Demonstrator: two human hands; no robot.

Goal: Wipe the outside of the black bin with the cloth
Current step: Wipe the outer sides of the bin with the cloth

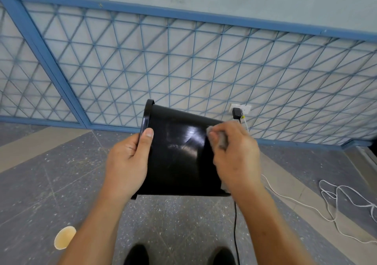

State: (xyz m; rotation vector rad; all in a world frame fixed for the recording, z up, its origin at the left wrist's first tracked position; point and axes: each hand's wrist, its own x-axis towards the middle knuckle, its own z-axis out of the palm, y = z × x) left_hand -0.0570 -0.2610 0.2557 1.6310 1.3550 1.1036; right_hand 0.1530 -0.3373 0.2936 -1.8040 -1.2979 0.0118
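The black bin (pixel 179 154) is held in the air on its side, rim to the left and base to the right, its glossy outer wall facing me. My left hand (pixel 128 160) grips the rim, thumb lying over the outside wall. My right hand (pixel 236 156) holds a pale grey cloth (pixel 221 140) bunched under its fingers and presses it against the wall near the base end. Most of the cloth is hidden under that hand; a corner shows at the bin's lower right edge.
A paper cup (pixel 64 237) lies on the speckled floor at lower left. White cable (pixel 334 201) loops on the floor at right; a black cord (pixel 235 228) hangs below the bin. A charger (pixel 236 113) sits in the wall socket. My shoes (pixel 136 254) are below.
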